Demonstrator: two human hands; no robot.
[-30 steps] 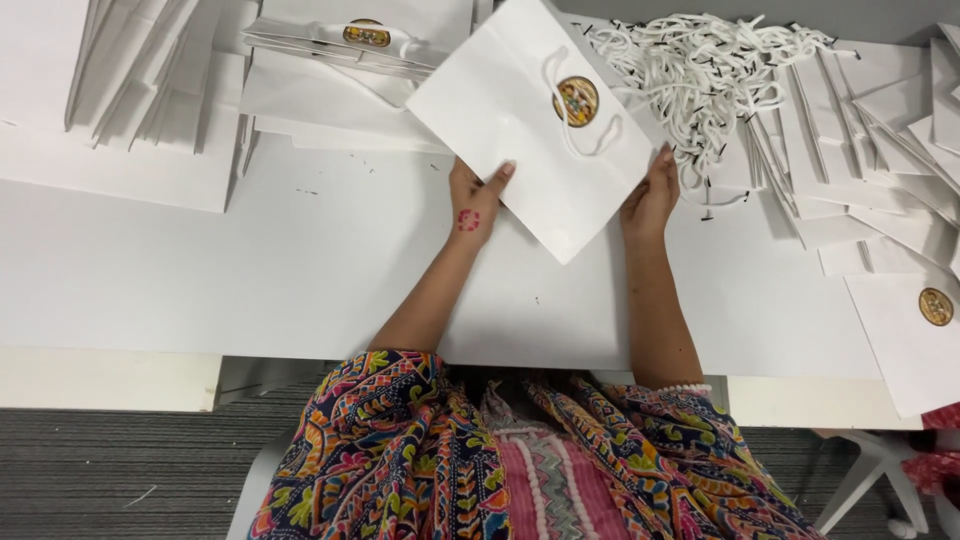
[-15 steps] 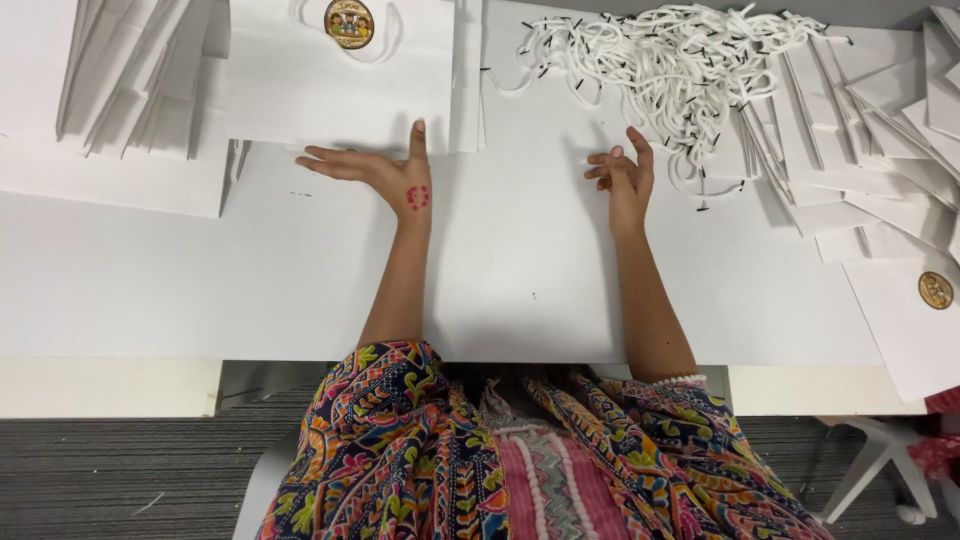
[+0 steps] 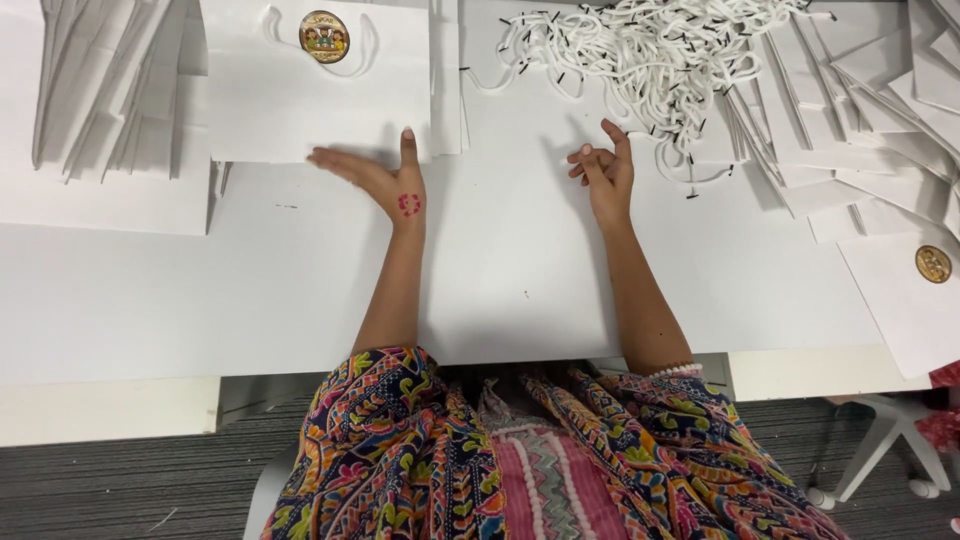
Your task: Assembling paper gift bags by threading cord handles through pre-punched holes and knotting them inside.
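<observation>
My left hand [image 3: 385,180], marked with a small red pattern, lies flat and open on the white table [image 3: 300,290], its fingertips touching the lower edge of a white paper bag [image 3: 300,90] with a round gold emblem and a cord handle. That bag lies on top of a stack of similar bags. My right hand [image 3: 603,172] hovers over the table with loosely curled fingers, holding nothing, just left of a heap of white cords with black tips [image 3: 650,50].
Folded white bags [image 3: 100,110] are stacked at the far left. More flat white bags [image 3: 860,130] fan out on the right, one with a gold emblem [image 3: 932,264] near the table edge. A white chair base [image 3: 890,450] stands on grey carpet at lower right.
A second ago both hands held a white bag up; it now lies on the stack at the back left. The left hand has flattened against it, and the right has drawn back empty.
</observation>
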